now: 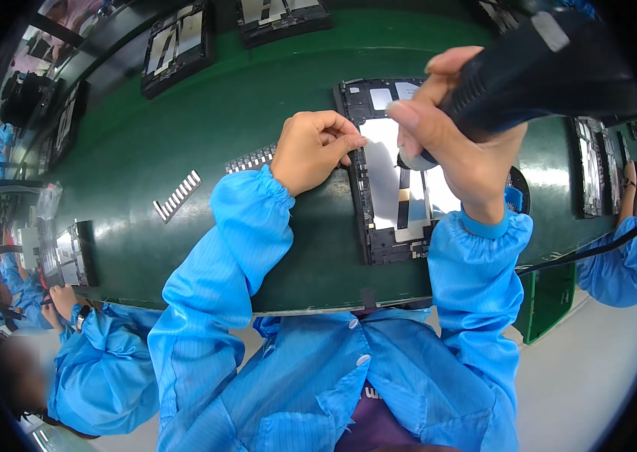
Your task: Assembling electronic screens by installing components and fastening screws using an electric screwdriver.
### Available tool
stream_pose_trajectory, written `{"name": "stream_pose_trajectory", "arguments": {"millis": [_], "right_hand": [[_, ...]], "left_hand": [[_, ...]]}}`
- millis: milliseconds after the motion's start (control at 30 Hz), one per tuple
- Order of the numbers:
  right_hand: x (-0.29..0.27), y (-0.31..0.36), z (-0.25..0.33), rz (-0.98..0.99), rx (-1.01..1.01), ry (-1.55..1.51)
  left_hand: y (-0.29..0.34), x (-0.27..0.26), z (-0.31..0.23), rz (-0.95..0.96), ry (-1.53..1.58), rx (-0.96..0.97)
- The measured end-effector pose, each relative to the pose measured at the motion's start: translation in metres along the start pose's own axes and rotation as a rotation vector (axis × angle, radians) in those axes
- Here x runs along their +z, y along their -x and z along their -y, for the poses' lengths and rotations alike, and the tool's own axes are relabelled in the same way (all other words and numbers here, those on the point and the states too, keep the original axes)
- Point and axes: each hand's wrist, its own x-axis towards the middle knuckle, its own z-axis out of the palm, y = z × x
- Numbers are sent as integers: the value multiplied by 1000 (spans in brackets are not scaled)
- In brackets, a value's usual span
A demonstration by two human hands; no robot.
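Observation:
An opened tablet-like device (383, 181) with a black frame, silver panels and a dark flat ribbon cable lies on the bench in front of me. At its left edge is my left hand (311, 151), thumb and forefinger pinched together; whatever they hold is too small to make out. My right hand (465, 139) is wrapped round a bulky black handheld tool (537, 75), raised over the device. The tool's pale lower end points down at the silver panels, and I cannot tell whether it touches. Part of the device is hidden behind the right hand and sleeve.
On the green bench (122, 166), a strip of small silver pieces (177, 196) and a second strip (252, 158) lie left of the device. Similar opened devices (177, 47) stand along the far edge and both sides. A co-worker in blue (103, 361) sits at left, another (620, 264) at right.

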Motion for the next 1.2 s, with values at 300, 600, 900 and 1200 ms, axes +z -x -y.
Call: {"name": "stream_pose_trajectory", "arguments": {"millis": [300,600,900,1200], "right_hand": [[26,-9,-30,-25,-9,-78],[38,-10,-44,-51,34,-146],[43,-10,-49,-51,78,-122],[57,-1,-50,-129,33,-45]], "left_hand": [[-7,1,-1,-18,-216,80],[-17,-8,1,7,-114,-175],[-15,-14,2,14,-55,-212],[-21,-18,13,109,-47,-30]]}}
